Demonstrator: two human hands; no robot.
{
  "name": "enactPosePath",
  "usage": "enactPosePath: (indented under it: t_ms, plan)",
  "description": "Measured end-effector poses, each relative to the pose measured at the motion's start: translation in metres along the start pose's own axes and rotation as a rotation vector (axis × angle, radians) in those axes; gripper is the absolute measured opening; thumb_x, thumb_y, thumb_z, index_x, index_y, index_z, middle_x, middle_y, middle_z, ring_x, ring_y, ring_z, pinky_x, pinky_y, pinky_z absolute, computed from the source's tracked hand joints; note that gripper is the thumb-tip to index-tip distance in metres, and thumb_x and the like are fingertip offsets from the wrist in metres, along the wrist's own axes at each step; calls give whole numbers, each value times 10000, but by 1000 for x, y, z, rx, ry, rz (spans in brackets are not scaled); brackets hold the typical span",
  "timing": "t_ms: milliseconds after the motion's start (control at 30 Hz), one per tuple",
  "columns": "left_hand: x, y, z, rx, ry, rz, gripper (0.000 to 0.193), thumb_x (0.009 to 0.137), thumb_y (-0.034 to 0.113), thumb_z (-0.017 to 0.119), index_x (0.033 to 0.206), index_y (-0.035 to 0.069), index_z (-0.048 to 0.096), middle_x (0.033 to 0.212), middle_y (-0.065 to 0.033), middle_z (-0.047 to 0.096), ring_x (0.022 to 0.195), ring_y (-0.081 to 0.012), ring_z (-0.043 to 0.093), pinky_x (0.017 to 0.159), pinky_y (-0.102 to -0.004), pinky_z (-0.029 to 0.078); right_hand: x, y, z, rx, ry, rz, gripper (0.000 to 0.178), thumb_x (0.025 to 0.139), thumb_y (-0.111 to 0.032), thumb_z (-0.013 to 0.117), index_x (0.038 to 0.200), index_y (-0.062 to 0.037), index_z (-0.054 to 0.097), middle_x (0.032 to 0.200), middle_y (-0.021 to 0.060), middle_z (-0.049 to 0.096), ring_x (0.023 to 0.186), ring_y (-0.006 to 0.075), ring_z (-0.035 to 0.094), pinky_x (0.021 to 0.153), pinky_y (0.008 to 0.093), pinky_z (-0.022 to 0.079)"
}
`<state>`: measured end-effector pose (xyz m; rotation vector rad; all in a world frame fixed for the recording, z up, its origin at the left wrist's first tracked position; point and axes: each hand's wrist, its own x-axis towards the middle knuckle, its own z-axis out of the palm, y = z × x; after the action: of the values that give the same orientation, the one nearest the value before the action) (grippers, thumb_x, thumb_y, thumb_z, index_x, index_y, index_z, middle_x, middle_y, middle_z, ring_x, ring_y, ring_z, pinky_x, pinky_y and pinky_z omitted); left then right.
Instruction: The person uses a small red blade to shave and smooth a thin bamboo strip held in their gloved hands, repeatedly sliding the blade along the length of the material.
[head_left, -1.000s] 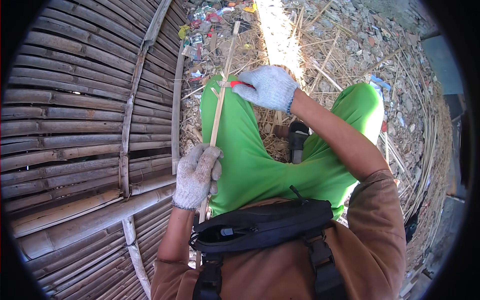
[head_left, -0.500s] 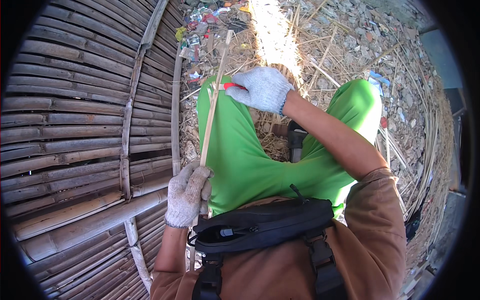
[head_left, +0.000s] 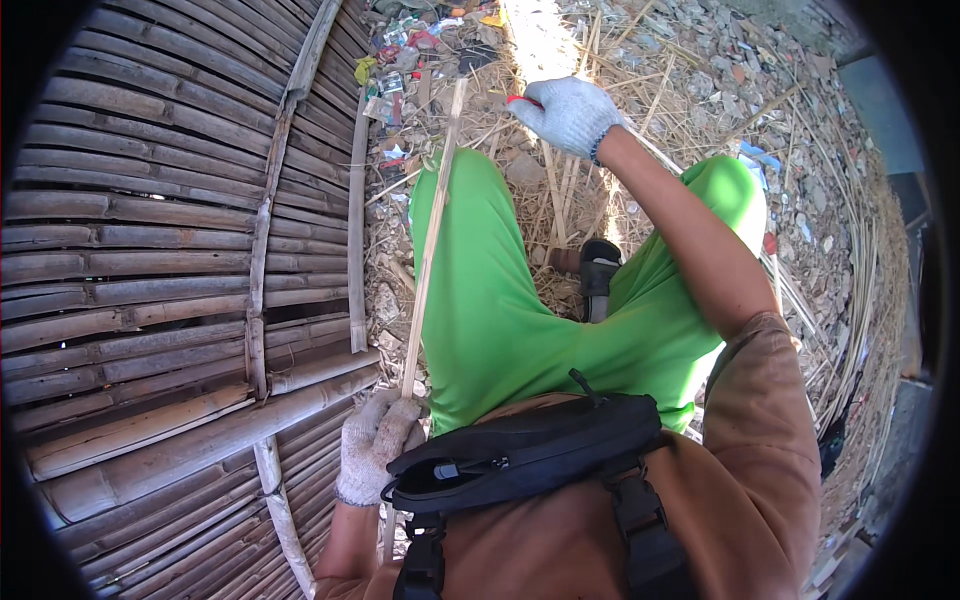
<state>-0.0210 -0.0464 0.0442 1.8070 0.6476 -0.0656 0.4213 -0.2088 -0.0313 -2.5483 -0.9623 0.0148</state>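
Left grip (head_left: pixel 375 440) clamps a pale, thin bamboo strip (head_left: pixel 428 250); right grip (head_left: pixel 570 112) closes on a red-handled tool (head_left: pixel 520 100) (blade hidden), bamboo panel (head_left: pixel 150 260) just beside.

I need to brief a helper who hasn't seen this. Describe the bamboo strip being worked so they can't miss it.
Start at the green trousers. Along their left edge runs a thin pale bamboo strip, its near end in the left hand. Unlike the loose straw scattered on the ground, it is straight, long and held up.
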Motion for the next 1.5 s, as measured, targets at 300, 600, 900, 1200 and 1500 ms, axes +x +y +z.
enactPosePath:
  t_ms: [300, 600, 900, 1200, 1500]
  plan:
    - [92, 26, 13, -313, -50, -129, 253, 1095, 285, 634, 1099, 38, 688, 640, -4, 573, 428, -89, 490, 394, -258, 371, -8, -32, -8, 306, 92, 111, 628, 994, -645, 640, 995, -25, 738, 853, 223, 737, 856, 418, 733, 795, 491, 569]
    - [152, 46, 3, -260, 173, 94, 321, 1105, 267, 583, 1233, -14, 671, 679, 3, 604, 460, -62, 501, 415, -232, 395, -20, -79, -11, 702, -485, -264, 569, 1068, -552, 597, 1074, 7, 704, 771, 137, 727, 613, 203, 724, 601, 366, 600]
    - [169, 33, 13, -306, 170, 68, 319, 1069, 237, 606, 1231, -32, 664, 684, -9, 601, 436, -82, 493, 402, -230, 388, -1, -62, -15, 918, -454, 24, 521, 1064, -529, 607, 1051, -23, 729, 757, 94, 713, 562, 169, 709, 511, 323, 582]
    - [173, 28, 16, -340, 123, 53, 320, 1086, 248, 592, 1251, -14, 674, 714, -6, 618, 461, -70, 482, 422, -228, 387, 19, -49, -11, 464, -276, -49, 522, 1061, -526, 576, 1117, -21, 692, 929, 222, 748, 810, 405, 760, 788, 510, 606]
    - [187, 52, 35, -377, -48, 73, 322, 1070, 262, 646, 1211, -22, 701, 707, 1, 610, 546, -75, 534, 482, -237, 396, -1, -68, -1, 1049, -211, 193, 484, 1015, -541, 711, 982, -60, 681, 720, 40, 651, 541, 124, 643, 507, 309, 513]
